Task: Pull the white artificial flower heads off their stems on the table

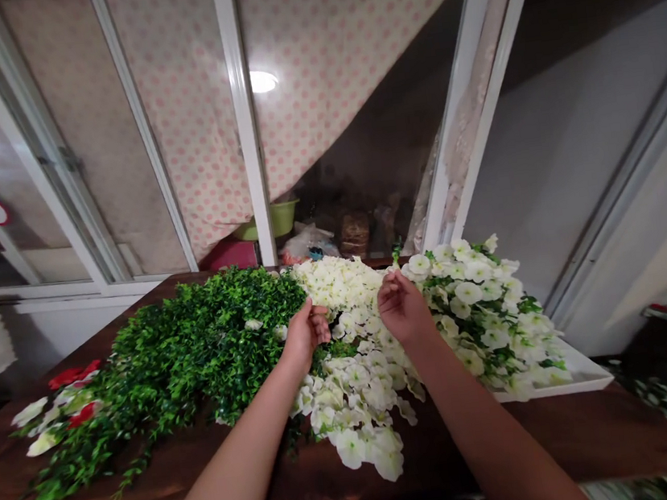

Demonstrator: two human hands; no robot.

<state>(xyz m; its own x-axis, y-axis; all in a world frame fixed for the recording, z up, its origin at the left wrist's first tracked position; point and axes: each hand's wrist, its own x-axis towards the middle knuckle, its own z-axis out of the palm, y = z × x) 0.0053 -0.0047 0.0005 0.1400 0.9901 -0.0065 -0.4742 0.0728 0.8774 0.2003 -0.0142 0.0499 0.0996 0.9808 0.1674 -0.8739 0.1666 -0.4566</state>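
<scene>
- Pinched in right hand (402, 308), one o'clock from thin white petals (378, 368): small green stem (396, 253).
- Half-curled left hand (308, 332), cannot tell whether holding.
- Nine o'clock: bushy fine-leaved greenery (217, 345).
- Three o'clock: white blooms (468, 292) on flat tray (581, 387).

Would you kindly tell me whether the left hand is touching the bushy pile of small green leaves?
Cannot tell: in the head view, the left hand overlaps the edge of the green leaf pile, hiding any contact or gap behind it.

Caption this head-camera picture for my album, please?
Right hand apparently pinching a green stem, left hand open, among white flowers and foliage.
</scene>
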